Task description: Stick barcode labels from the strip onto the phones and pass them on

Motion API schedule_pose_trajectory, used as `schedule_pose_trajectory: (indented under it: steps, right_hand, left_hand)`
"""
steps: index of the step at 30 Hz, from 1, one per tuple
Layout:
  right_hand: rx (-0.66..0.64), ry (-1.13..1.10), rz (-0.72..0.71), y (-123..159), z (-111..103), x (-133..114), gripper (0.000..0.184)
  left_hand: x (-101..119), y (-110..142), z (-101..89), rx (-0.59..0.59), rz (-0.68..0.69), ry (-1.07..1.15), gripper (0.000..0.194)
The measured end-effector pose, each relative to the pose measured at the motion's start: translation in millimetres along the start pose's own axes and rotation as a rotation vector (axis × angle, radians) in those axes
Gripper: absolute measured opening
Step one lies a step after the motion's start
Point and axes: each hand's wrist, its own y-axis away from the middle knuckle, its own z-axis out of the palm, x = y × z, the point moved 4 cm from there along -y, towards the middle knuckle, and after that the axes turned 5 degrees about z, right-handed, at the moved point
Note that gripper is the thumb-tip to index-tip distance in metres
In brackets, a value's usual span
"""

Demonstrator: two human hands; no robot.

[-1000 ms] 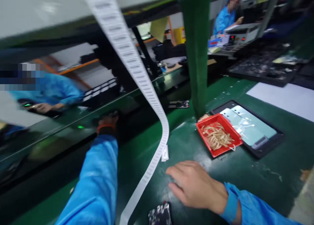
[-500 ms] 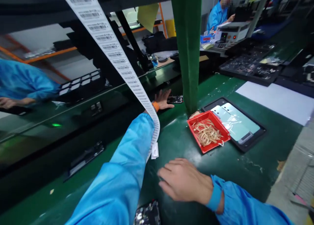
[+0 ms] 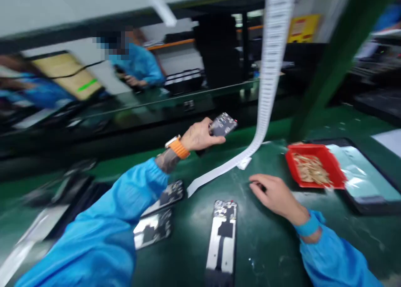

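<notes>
My left hand (image 3: 200,135), with an orange watch strap at the wrist, is closed on a dark phone frame (image 3: 223,125) and holds it in the air above the green bench. My right hand (image 3: 275,194) rests on the green mat with its fingers curled, near the loose end of a long white label strip (image 3: 266,95) that hangs from above. An opened phone body (image 3: 223,237) lies flat on the mat in front of me. Two more phone bodies (image 3: 159,214) lie beside my left sleeve.
A red tray (image 3: 316,170) of thin tan strips stands at the right, next to a black tray holding pale film sheets (image 3: 363,176). A green post (image 3: 332,65) rises behind them. A dark conveyor (image 3: 140,111) runs across the back, where other people in blue work.
My left hand has picked the phone frame off the conveyor edge and drawn it back toward me. My view has swung left, so the tray and post now sit further right.
</notes>
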Motion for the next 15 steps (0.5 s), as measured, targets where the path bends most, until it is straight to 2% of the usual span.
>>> schedule_pose_trajectory:
  steps: [2,3,5,6,8,10,12,15]
  right_hand:
    - [0.0,-0.168,0.037,2,8,-11,0.017]
    - [-0.034,-0.289,0.055,3,15,-21,0.02]
    - [-0.171,-0.546,0.071,6,39,-53,0.038]
    - [-0.252,-0.646,0.07,8,53,-71,0.048]
    - [-0.351,-0.709,0.07,10,82,-100,0.059]
    - [-0.296,-0.623,0.11,7,104,-111,0.054]
    - [-0.195,-0.549,0.182,0,115,-104,0.048]
    - [-0.173,-0.559,0.266,-8,117,-85,0.043]
  left_hand:
    - [-7,101,-6.0,0.048,-0.086,0.249,0.073]
    - [-6,145,-1.3,0.099,-0.152,0.363,0.074]
    - [1,210,20.2,0.188,-0.285,0.546,0.078]
    - [3,231,34.6,0.216,-0.344,0.615,0.082]
    - [4,249,63.3,0.257,-0.378,0.733,0.089]
    - [4,248,86.5,0.28,-0.291,0.906,0.092]
    - [4,241,101.7,0.271,-0.164,1.174,0.095]
    - [3,234,112.4,0.222,-0.089,1.489,0.101]
